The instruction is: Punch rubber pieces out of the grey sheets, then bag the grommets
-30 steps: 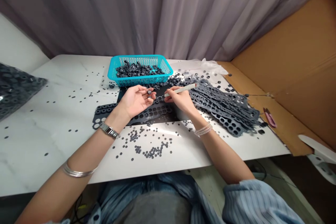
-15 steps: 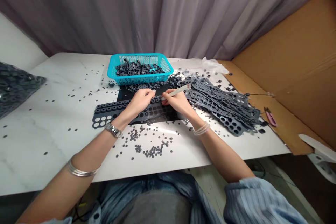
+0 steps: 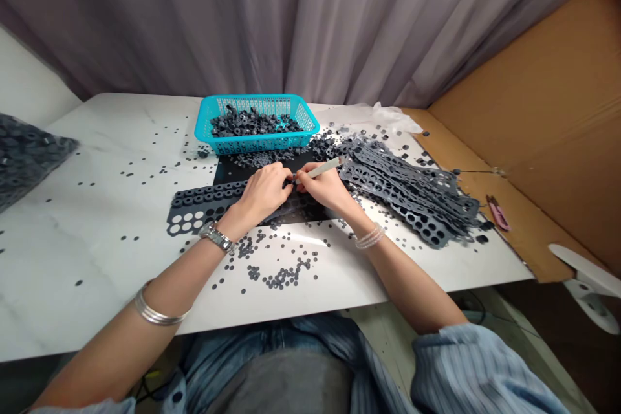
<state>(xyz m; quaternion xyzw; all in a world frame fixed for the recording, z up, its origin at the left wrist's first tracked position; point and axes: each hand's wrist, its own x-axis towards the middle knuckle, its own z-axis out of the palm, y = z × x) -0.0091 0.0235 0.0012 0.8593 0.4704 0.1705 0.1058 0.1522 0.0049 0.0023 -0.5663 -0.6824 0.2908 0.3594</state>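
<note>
My right hand (image 3: 323,186) is closed around a slim white pen-like tool (image 3: 324,168), its tip pointing left and down at a black perforated sheet (image 3: 171,220). The sheet lies on a dark mat and has thick rings along its far rows and open holes at its near left corner. My left hand (image 3: 266,191) lies over the sheet, fingers curled and closed beside the tool's tip. What those fingertips pinch is hidden. Both hands almost touch.
Behind the hands stands a turquoise basket (image 3: 257,145) of small black pieces. Punched-out black sheets (image 3: 412,191) are heaped at right, near pink-handled snips (image 3: 498,213). Small black discs (image 3: 281,277) litter the white table (image 3: 121,310). A clear bag (image 3: 32,155) of black parts sits far left.
My left hand has shifted slightly right along the sheet, its fingertips now close to the tool's tip. My right hand keeps the tool and has moved slightly left. The view has shifted a little.
</note>
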